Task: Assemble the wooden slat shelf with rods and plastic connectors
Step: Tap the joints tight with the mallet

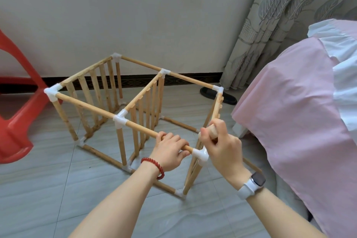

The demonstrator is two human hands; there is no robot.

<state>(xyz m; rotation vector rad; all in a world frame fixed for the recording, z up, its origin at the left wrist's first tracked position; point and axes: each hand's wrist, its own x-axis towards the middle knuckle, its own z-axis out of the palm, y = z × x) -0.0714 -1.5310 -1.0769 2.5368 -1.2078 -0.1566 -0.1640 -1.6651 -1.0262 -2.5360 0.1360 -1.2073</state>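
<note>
Standing on a floor (48, 189) of pale grey tiles, the wooden shelf frame (119, 106) sits a little out from a white wall (135, 15) with a dark patterned skirting along its foot. A red plastic stool (17, 114) is at the left, cut off by the edge. At the right a bed with a pink cover (299, 112) crowds close to the frame, and a grey leaf-print curtain (280, 25) hangs behind it. A dark slipper (218, 95) lies on the floor beyond the frame's far right corner.

The left hand (170, 150), with a red bead bracelet (154, 166) on its wrist, grips the near top rod (141, 127) just beside the white corner connector (201, 155). The right hand (222, 147), with a white watch (253, 183) on its wrist, is clenched around the near end of the right slat panel's top rail (216, 110); its fingers hide how that end meets the connector.
</note>
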